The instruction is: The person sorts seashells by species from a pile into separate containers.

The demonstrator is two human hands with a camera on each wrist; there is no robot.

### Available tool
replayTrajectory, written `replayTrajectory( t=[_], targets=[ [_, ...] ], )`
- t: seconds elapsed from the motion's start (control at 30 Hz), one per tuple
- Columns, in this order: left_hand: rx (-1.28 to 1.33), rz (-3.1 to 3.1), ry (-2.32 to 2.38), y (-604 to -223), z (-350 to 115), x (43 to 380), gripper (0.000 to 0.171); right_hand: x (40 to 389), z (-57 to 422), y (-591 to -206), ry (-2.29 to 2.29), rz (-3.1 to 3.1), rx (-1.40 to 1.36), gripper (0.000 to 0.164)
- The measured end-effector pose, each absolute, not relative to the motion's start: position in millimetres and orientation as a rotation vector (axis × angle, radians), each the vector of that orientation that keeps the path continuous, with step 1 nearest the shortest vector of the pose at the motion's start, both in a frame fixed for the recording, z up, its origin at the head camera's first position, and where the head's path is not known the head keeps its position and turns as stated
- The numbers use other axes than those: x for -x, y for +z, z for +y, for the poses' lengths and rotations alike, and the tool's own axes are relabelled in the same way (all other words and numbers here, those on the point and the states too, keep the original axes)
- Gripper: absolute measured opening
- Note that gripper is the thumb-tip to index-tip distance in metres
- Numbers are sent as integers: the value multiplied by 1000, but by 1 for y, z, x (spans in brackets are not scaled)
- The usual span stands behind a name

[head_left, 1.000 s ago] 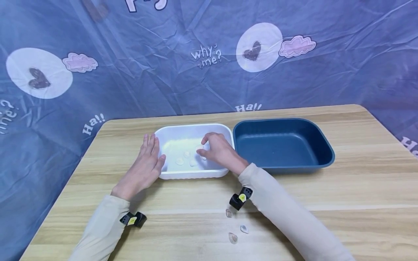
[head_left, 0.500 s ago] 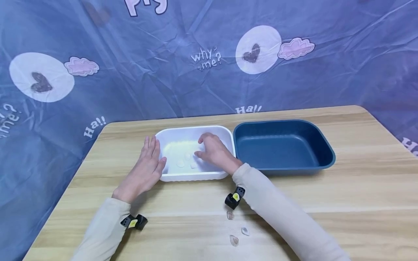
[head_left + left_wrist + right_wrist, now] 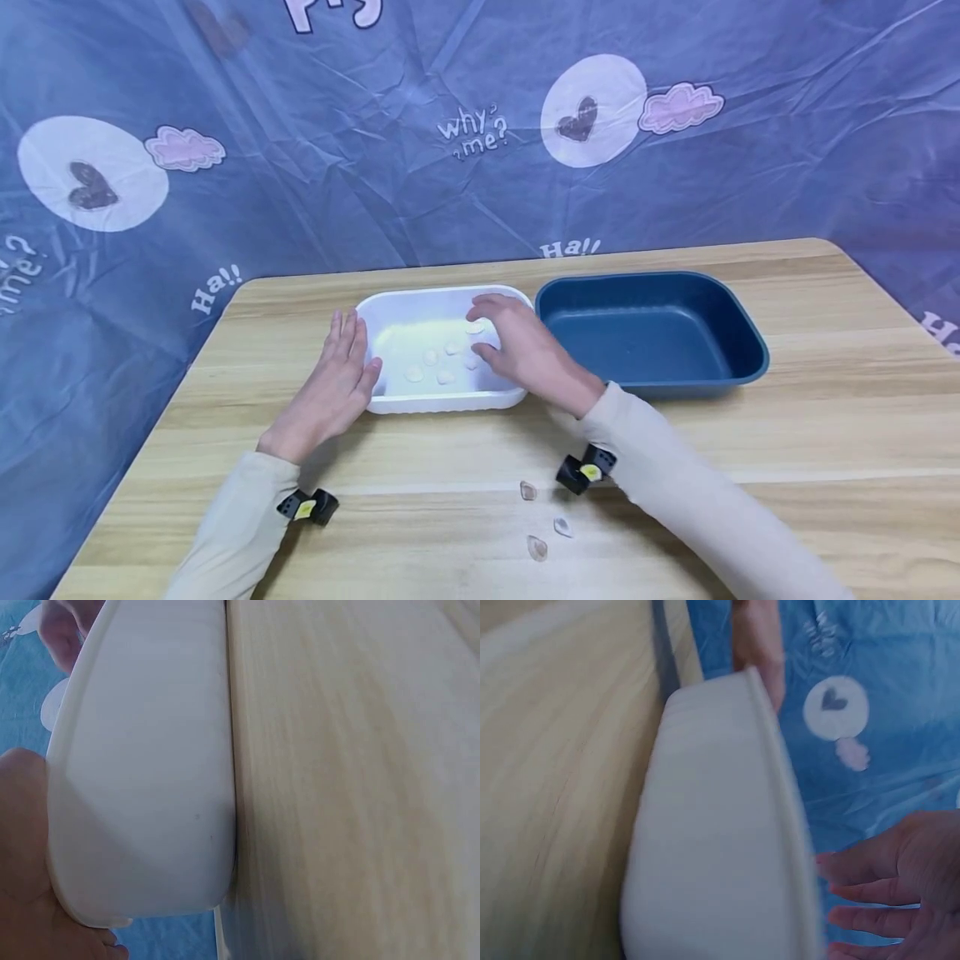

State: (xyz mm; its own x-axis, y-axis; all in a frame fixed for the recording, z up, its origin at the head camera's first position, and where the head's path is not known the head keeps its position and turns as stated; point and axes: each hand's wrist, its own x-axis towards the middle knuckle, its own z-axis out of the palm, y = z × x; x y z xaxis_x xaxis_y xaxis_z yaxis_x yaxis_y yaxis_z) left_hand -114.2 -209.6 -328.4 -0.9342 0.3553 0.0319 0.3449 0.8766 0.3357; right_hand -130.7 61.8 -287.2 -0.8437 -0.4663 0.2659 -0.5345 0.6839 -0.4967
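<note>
A: Count of containers?

B: Two on the wooden table [image 3: 420, 500]: one white basin [image 3: 442, 405] and, just beside it on the right, one dark blue basin [image 3: 645, 342].

A: And the shells?

B: Nine were visible. Six pale shells [image 3: 446, 377] lay on the floor of the white basin, mostly toward its middle and right; the right hand [image 3: 517, 348] may have covered more. Three grey-brown shells [image 3: 537, 548] lay on the table, near its front edge.

A: Pose of the left hand [image 3: 330, 387]?

B: Fingers straight and side by side, thumb set apart, laid against the left end of the white basin. It steadied nothing else and had no shell in its grasp.

A: The right?

B: It reached in over the right end of the white basin, thumb and fingers bowed and well parted. One pale shell showed close to the fingertips; contact could not be told. The right wrist view showed the fingers spread, with no hold on anything visible.

A: Arms?

B: Two light sleeves [image 3: 236, 517], both angled inward, one black camera [image 3: 318, 506] per wrist.
</note>
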Motion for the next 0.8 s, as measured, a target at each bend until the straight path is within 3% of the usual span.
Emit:
replayTrajectory(
  t=[0.33, 0.8],
  targets=[
    [-551, 2996, 534, -324, -210, 115, 64, 88, 106, -275, 871, -2657, -854, 25],
    [-563, 2998, 544, -326, -209, 112, 64, 57, 146, -275, 890, -2664, -739, 43]
  ],
)
